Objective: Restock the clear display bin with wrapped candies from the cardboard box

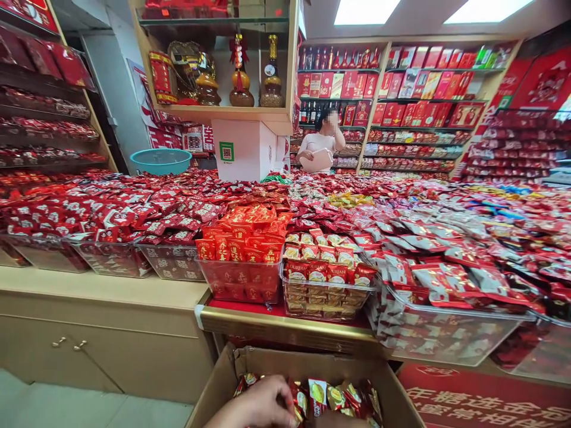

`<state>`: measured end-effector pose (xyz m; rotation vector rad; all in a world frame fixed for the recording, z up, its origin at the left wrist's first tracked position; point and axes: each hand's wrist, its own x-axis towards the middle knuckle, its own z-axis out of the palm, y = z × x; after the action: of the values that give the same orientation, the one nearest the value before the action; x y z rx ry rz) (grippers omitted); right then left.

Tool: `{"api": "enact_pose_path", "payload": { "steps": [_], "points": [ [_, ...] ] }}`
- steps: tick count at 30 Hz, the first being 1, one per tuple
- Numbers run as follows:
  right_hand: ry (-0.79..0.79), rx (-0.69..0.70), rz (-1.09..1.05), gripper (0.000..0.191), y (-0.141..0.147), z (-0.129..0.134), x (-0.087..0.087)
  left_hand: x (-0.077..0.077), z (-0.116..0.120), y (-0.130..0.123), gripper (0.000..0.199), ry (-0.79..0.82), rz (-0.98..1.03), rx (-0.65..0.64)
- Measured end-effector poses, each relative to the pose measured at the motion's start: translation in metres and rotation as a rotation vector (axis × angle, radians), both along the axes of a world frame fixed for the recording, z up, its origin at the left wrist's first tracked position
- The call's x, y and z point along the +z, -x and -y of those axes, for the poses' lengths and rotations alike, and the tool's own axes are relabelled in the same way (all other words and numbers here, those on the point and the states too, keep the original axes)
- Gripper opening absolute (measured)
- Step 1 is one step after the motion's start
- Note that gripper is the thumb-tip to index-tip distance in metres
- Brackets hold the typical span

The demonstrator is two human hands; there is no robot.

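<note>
A cardboard box (397, 397) stands open at the bottom of the view, with small red and gold wrapped sweets (317, 397) inside. My left hand (267, 404) reaches in over the sweets at the left. Its fingers are curled down and closed among the wrappers; what they hold is hidden. Low at the frame's edge, only a dark, blurred strip of my right hand (341, 419) shows, over the same sweets, and its fingers cannot be made out. Just above the box, a clear bin (328, 297) holds packets printed "DURIAN".
Left of the durian bin is a clear bin (241, 282) of bright red packets. A larger clear bin (455, 333) stands at right. A gold-edged shelf (285, 324) runs above the box. Behind the heaped sweets stands a person (319, 145); a blue basin (160, 160) sits left.
</note>
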<state>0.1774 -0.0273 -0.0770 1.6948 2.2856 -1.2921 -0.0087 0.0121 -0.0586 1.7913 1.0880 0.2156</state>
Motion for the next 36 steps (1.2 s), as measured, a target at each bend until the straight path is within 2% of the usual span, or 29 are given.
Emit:
{"api": "enact_pose_path", "payload": {
  "steps": [2, 4, 7, 10, 14, 18, 21, 24, 29, 36],
  "points": [
    [-0.021, 0.033, -0.016, 0.007, -0.002, -0.006, 0.005, 0.012, -0.003, -0.004, 0.023, 0.009, 0.156, 0.127],
    [-0.076, 0.008, -0.136, 0.018, -0.003, -0.011, 0.014, 0.018, -0.003, -0.009, 0.021, 0.043, 0.256, 0.245],
    [-0.155, -0.164, -0.4, 0.037, 0.003, -0.015, 0.028, 0.024, -0.001, -0.017, 0.018, -0.009, 0.316, 0.345],
    [-0.17, -0.282, -0.565, 0.033, 0.01, -0.018, 0.039, 0.031, 0.001, -0.021, 0.02, -0.015, 0.399, 0.396],
    [-0.052, -0.343, -0.746, 0.036, 0.01, -0.019, 0.053, 0.043, 0.0, -0.022, 0.028, 0.025, 0.523, 0.418],
    [0.051, -0.375, -0.877, 0.037, 0.007, -0.018, 0.068, 0.05, -0.001, -0.024, 0.031, 0.154, 0.635, 0.528],
    [0.121, -0.434, -0.932, 0.034, 0.007, -0.015, 0.075, 0.052, 0.002, -0.024, 0.039, 0.251, 0.679, 0.531],
    [0.124, -0.512, -0.967, 0.033, 0.008, -0.013, 0.078, 0.053, 0.004, -0.022, 0.043, 0.357, 0.773, 0.46],
    [0.102, -0.526, -0.965, 0.032, 0.005, -0.015, 0.079, 0.05, 0.003, -0.02, 0.035, 0.231, 0.695, 0.368],
    [-0.208, -0.375, -0.799, 0.021, 0.003, -0.02, 0.065, 0.046, 0.0, -0.018, 0.026, 0.145, 0.594, 0.379]
  ]
}}
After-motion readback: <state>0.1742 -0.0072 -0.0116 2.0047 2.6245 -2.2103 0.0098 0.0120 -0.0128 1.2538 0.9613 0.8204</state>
